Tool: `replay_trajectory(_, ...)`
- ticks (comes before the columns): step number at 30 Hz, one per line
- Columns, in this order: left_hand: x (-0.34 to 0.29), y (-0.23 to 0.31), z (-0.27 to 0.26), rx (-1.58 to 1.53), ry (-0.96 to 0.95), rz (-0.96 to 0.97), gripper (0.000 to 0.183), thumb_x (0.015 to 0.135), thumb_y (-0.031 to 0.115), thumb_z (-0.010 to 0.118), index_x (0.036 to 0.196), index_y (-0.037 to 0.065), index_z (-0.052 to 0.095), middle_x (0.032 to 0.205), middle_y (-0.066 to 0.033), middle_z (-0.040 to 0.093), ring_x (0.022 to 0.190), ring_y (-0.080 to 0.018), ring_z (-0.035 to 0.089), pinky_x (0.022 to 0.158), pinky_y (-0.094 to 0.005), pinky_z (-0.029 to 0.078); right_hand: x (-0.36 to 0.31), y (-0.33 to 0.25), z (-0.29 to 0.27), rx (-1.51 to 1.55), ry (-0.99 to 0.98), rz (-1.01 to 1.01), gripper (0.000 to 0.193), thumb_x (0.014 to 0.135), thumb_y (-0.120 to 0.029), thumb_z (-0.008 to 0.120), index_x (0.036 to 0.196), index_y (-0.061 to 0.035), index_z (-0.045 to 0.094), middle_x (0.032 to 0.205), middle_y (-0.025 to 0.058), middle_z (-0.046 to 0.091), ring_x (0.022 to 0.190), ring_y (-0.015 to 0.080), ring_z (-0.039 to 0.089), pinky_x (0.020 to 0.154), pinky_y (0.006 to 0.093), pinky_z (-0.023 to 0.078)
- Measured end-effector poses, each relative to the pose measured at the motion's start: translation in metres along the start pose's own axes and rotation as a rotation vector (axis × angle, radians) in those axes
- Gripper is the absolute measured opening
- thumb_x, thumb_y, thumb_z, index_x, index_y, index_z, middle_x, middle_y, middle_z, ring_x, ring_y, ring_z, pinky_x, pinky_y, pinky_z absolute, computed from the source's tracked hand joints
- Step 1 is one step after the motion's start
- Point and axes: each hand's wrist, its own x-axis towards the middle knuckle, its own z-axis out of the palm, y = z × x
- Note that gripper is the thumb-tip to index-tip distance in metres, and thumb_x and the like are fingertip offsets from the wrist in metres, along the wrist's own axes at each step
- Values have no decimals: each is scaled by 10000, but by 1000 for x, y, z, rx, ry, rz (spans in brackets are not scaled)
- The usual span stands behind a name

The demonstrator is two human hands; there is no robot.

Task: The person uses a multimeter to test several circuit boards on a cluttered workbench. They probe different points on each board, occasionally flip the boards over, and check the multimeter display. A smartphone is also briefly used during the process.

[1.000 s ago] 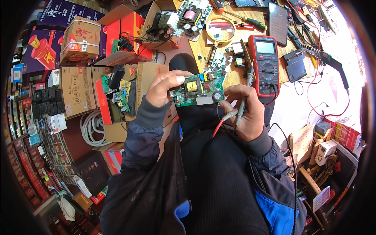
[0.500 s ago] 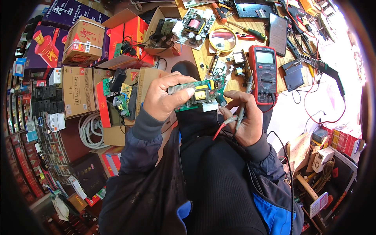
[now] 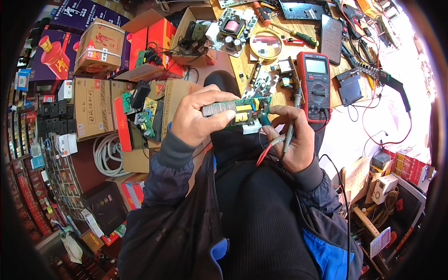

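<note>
Over my lap, my left hand [image 3: 196,116] grips a green circuit board [image 3: 263,103] by its left end, thumb on top. The board carries a grey ribbed heat sink [image 3: 215,109], a yellow-wrapped transformer [image 3: 242,116] and a white block along its near edge. Curled fingers of my right hand [image 3: 301,142] hold two test probes [image 3: 289,136], one with a red lead. Its fingertips are at the board's right end, beside a dark green cylinder [image 3: 264,120]; whether they touch it I cannot tell. A red multimeter [image 3: 318,88] lies just beyond the right hand.
On the wooden bench are a round yellow-rimmed magnifier [image 3: 266,45], a green-handled screwdriver [image 3: 304,39], loose boards and a black phone-like slab [image 3: 331,41]. A soldering iron [image 3: 394,86] rests at the right. Cartons [image 3: 95,109] with electronics crowd the left.
The board has tilted and shifted slightly right in my left hand. My right fingers have moved a little closer around its right end, still holding the probes.
</note>
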Motion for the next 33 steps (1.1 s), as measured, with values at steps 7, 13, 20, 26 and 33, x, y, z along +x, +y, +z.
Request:
replay_trajectory(7, 6, -36, -6, -430, -65, -218, 409, 1044, 274, 674, 1246, -73, 750, 1126, -79, 782, 1043, -132, 730, 973, -296, 560, 1, -1, 4, 85, 46, 29, 425, 947, -31, 854, 1291, -11, 604, 916, 77, 688, 767, 109, 654, 689, 264, 529)
replay_trajectory(13, 10, -57, -10, -526, -107, -278, 483, 1053, 266, 604, 1353, -107, 664, 1221, -184, 774, 1099, -216, 767, 1011, -342, 597, 0, -2, 2, 88, -4, 104, 395, 983, 6, 799, 1304, -14, 570, 1089, 60, 675, 890, 97, 649, 777, 254, 536)
replay_trajectory(20, 11, -48, -4, -618, -39, -264, 514, 1070, 297, 585, 1381, -109, 637, 1226, -198, 754, 1106, -230, 765, 1034, -376, 600, 4, 0, 8, 186, 114, 73, 384, 951, -32, 854, 1250, -13, 613, 905, 45, 689, 808, 96, 653, 732, 268, 545)
replay_trajectory(26, 9, -39, -5, -738, -49, -170, 525, 1114, 352, 561, 1414, -74, 626, 1275, -147, 731, 1172, -186, 710, 1051, -351, 554, 4, -4, 4, 248, 118, 147, 356, 998, -27, 796, 1288, -16, 590, 1022, 45, 685, 855, 77, 630, 772, 237, 518)
replay_trajectory(33, 5, -32, 0, -723, -22, -124, 668, 1042, 326, 630, 1542, -101, 515, 1381, -184, 700, 1252, -221, 709, 1116, -383, 552, 7, -2, 5, 345, 167, 143, 349, 1024, -12, 752, 1308, -3, 549, 1177, 81, 691, 891, 91, 648, 827, 252, 536)
